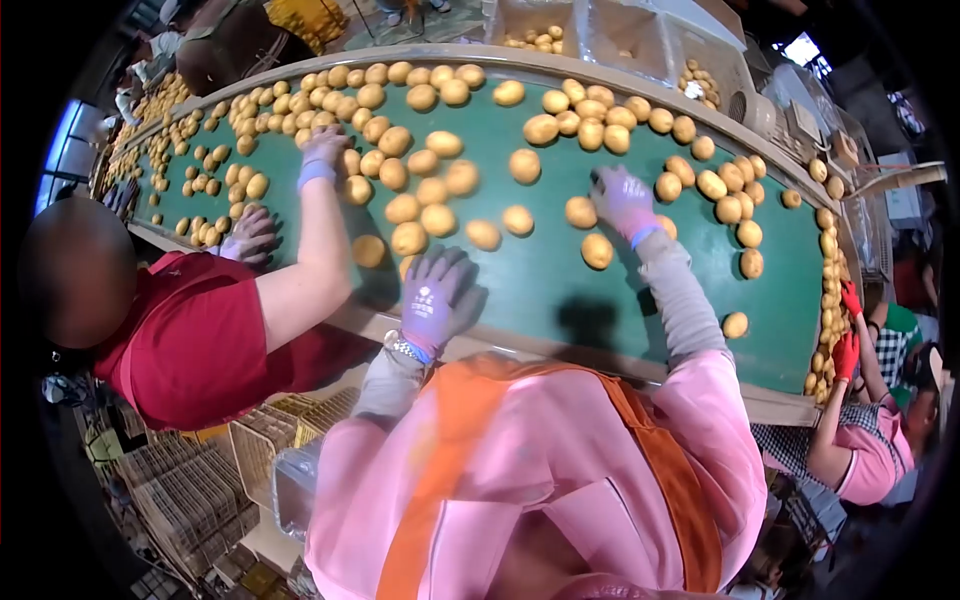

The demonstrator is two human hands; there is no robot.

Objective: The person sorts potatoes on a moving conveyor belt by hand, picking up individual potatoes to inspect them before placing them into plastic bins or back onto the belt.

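I look down at a green conveyor belt (540, 285) covered with several yellow potatoes. My left hand (437, 295), in a purple glove, lies flat with fingers spread near the belt's near edge, just below a potato (408, 238). My right hand (622, 200), also purple-gloved, reaches out over the belt with fingers spread, beside a potato (580, 212) and above another potato (597, 251). Neither hand holds anything. I wear a pink top with orange straps.
A person in a red shirt (200, 335) on my left reaches onto the belt with a gloved hand (322, 150). Another person with red gloves (848, 345) works at the right end. Wire crates (190, 490) stand below on the left; bins (620, 35) sit beyond the belt.
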